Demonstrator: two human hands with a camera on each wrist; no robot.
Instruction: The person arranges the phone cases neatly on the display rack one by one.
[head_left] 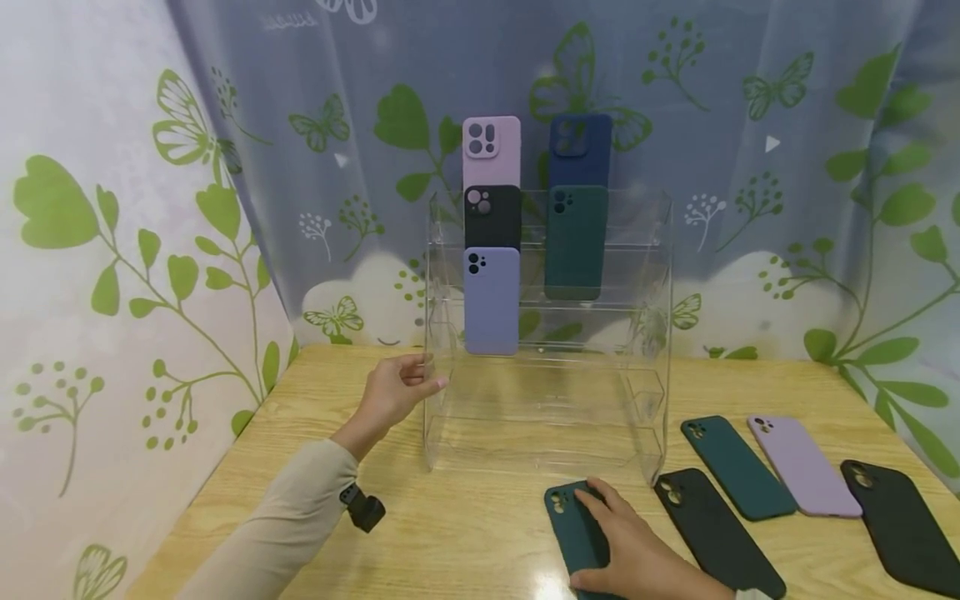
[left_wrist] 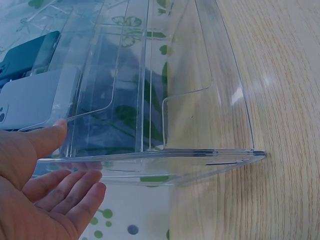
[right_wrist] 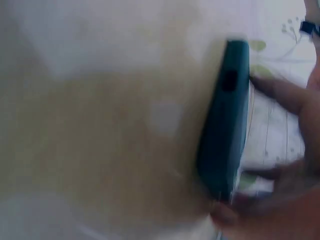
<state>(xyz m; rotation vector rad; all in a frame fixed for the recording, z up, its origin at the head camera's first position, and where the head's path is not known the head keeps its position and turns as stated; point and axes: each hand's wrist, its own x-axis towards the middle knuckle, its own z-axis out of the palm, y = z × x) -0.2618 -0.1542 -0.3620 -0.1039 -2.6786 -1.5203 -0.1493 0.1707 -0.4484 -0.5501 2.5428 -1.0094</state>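
A clear acrylic display stand [head_left: 438, 429] with stepped tiers stands on the table. My left hand [head_left: 393, 387] grips its left side panel, thumb [left_wrist: 52, 135] inside the edge and fingers outside. My right hand [head_left: 633, 542] holds a dark teal phone case [head_left: 573, 533] by its edges, in front of the stand's right half; the right wrist view shows this case blurred and edge-on. On the stand, one column has a pink case [head_left: 491, 171], a black case [head_left: 491, 218] and a lavender case [head_left: 491, 304]. Beside it are a navy case [head_left: 581, 162] and a teal case [head_left: 576, 242].
At the table's right lie another teal case [head_left: 738, 471], a lilac case [head_left: 806, 467] and two black cases, one nearer [head_left: 716, 533] and one far right [head_left: 903, 529]. A leaf-and-butterfly patterned curtain [head_left: 352, 275] hangs behind the wooden table [head_left: 465, 533].
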